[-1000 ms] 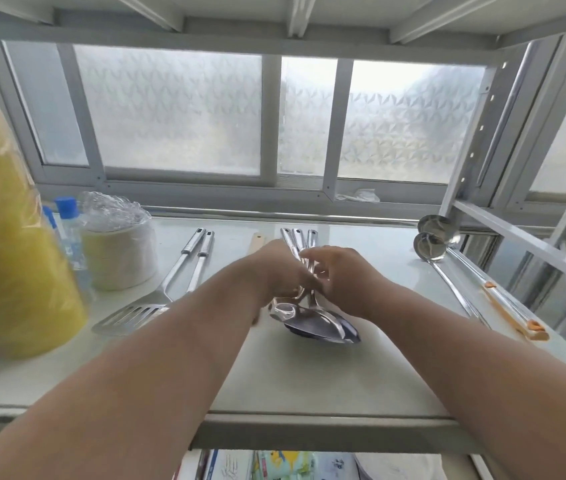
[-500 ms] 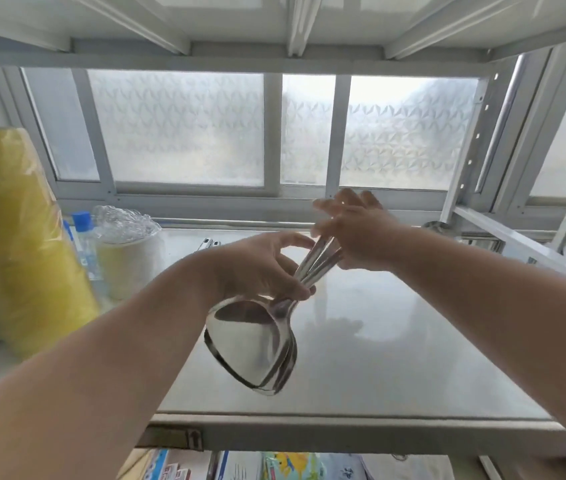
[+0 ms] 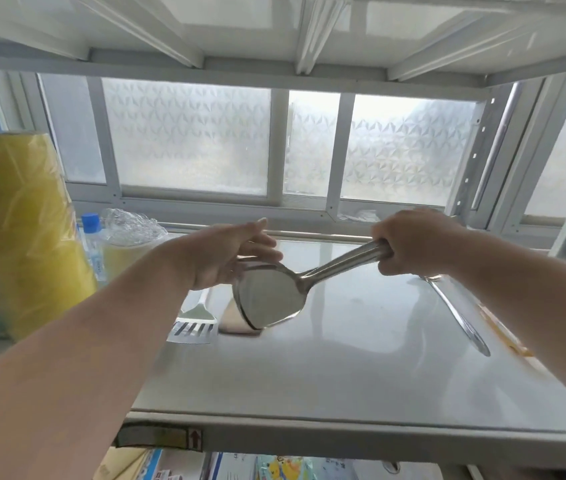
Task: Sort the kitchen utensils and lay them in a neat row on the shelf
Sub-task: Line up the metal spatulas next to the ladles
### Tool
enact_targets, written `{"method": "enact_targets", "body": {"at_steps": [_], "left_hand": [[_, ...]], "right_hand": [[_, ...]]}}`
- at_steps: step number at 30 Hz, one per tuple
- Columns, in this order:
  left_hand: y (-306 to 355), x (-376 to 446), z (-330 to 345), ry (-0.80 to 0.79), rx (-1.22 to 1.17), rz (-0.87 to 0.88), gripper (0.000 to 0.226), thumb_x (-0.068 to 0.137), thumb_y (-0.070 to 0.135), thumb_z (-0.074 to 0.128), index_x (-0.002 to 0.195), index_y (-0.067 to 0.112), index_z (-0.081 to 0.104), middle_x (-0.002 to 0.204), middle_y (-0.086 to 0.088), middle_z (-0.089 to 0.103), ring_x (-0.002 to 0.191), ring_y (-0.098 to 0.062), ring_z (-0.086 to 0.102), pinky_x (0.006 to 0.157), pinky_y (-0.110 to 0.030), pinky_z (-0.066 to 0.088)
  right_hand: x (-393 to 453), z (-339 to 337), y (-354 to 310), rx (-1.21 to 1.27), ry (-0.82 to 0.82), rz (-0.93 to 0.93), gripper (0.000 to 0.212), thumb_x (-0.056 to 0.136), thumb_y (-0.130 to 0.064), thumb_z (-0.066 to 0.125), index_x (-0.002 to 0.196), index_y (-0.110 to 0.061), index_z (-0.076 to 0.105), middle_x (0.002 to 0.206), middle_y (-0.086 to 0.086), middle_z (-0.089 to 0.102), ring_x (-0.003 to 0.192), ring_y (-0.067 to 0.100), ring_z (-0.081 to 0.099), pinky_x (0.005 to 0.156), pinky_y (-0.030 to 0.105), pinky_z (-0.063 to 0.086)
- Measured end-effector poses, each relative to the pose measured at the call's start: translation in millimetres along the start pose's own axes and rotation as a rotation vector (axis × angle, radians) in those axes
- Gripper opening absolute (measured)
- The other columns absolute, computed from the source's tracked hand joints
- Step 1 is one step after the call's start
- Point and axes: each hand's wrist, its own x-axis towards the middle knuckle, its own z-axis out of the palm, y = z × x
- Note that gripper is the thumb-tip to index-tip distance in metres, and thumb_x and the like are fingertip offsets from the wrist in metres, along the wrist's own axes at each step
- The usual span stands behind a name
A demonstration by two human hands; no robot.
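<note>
Swung level since before, the shiny stacked spoons (image 3: 271,296) sit in right hand (image 3: 413,245)'s closed grip.

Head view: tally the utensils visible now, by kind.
spoon stack, gripped in the right hand: 1 (number of pieces unclear)
slotted turner: 1
wooden spatula: 1
ladle: 1
orange-handled tool: 1, mostly hidden
Total: 5
</note>
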Motion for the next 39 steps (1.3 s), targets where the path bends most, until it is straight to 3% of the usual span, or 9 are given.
{"method": "enact_targets", "body": {"at_steps": [3, 5, 9, 14, 20, 24, 29, 34, 39], "left_hand": [[-11.5, 10.4, 21.3, 0.218, -0.187, 0.028, 0.029, 0.102, 0.044, 0.064, 0.110, 0.015, 0.065, 0.109, -0.013, 0.066, 0.070, -0.022, 0.067, 0.061, -0.031, 0.059], [-19.9, 15.6, 43.3, 0.293, -0.331, -0.004, 0.031, 0.100, 0.041, 0.066, 0.112, 0.012, 0.059, 0.114, -0.022, 0.061, 0.079, -0.032, 0.071, 0.061, -0.035, 0.063], [-37.8, 16.5, 104.6, 0.089, -0.390, -0.075, 0.047, 0.100, 0.036, 0.071, 0.125, 0.001, 0.054, 0.131, -0.032, 0.061, 0.114, -0.044, 0.073, 0.094, -0.045, 0.063], [-46.9, 26.6, 167.9, -0.124, -0.352, -0.057, 0.032, 0.104, 0.040, 0.066, 0.111, 0.008, 0.067, 0.112, -0.016, 0.066, 0.099, -0.029, 0.066, 0.106, -0.048, 0.055], [-52.5, 41.0, 171.6, 0.065, -0.136, -0.061, 0.016, 0.080, 0.012, 0.074, 0.091, 0.001, 0.077, 0.073, -0.011, 0.066, 0.064, -0.025, 0.067, 0.087, -0.061, 0.064], [-48.6, 37.5, 166.6, 0.133, -0.024, -0.050, 0.014, 0.085, -0.009, 0.065, 0.076, 0.002, 0.068, 0.061, -0.010, 0.055, 0.043, -0.017, 0.055, 0.045, -0.025, 0.047], [-46.4, 39.4, 173.4, 0.216, 0.071, 0.009, 0.023, 0.079, -0.004, 0.057, 0.078, 0.019, 0.061, 0.074, -0.008, 0.053, 0.058, -0.024, 0.046, 0.054, -0.035, 0.041], [-54.3, 31.1, 183.0, 0.208, 0.280, 0.096, 0.056, 0.092, 0.000, 0.054, 0.146, 0.015, 0.056, 0.108, -0.003, 0.065, 0.077, -0.015, 0.061, 0.056, -0.024, 0.046], [-55.5, 23.5, 180.3, 0.222, 0.526, 0.246, 0.031, 0.092, 0.009, 0.052, 0.116, 0.008, 0.071, 0.098, -0.019, 0.076, 0.076, -0.026, 0.066, 0.068, -0.043, 0.059]], "right_hand": [[-7.4, -0.8, 9.0, -0.008, -0.024, 0.138, 0.024, 0.067, -0.046, 0.063, 0.073, -0.024, 0.055, 0.073, -0.006, 0.059, 0.068, 0.019, 0.058, 0.061, 0.029, 0.047], [-11.0, 2.6, 7.8, 0.048, -0.061, 0.227, 0.026, 0.070, -0.048, 0.063, 0.075, -0.023, 0.058, 0.077, -0.004, 0.061, 0.072, 0.021, 0.062, 0.065, 0.030, 0.053], [-13.4, 13.2, -13.1, 0.177, -0.153, 0.361, 0.030, 0.076, -0.045, 0.062, 0.078, -0.015, 0.060, 0.077, 0.001, 0.061, 0.076, 0.025, 0.063, 0.075, 0.031, 0.057], [-19.3, 28.3, -45.0, 0.437, -0.327, 0.370, 0.033, 0.087, -0.042, 0.068, 0.094, -0.010, 0.070, 0.079, 0.003, 0.064, 0.085, 0.025, 0.068, 0.076, 0.032, 0.054], [-38.3, 50.3, -47.4, 0.935, -0.476, 0.432, 0.047, 0.070, -0.041, 0.079, 0.101, -0.005, 0.073, 0.095, 0.011, 0.073, 0.081, 0.028, 0.071, 0.074, 0.035, 0.057], [-48.0, 57.0, -44.7, 1.243, -0.394, 0.478, 0.030, 0.076, -0.029, 0.078, 0.088, -0.003, 0.068, 0.063, 0.008, 0.060, 0.051, 0.023, 0.058, 0.055, 0.028, 0.042], [-55.0, 63.0, -52.8, 1.443, -0.210, 0.560, 0.008, 0.078, -0.007, 0.067, 0.076, -0.004, 0.060, 0.049, 0.012, 0.054, 0.038, 0.025, 0.052, 0.047, 0.027, 0.041], [-42.8, 72.1, -48.2, 1.331, -0.117, 0.590, 0.023, 0.054, -0.024, 0.068, 0.067, -0.015, 0.051, 0.068, 0.010, 0.041, 0.062, 0.024, 0.038, 0.059, 0.040, 0.031], [-41.8, 73.6, -45.7, 1.237, -0.163, 0.525, 0.022, 0.067, -0.034, 0.066, 0.064, -0.016, 0.053, 0.056, 0.009, 0.046, 0.060, 0.023, 0.041, 0.060, 0.040, 0.030]]}}
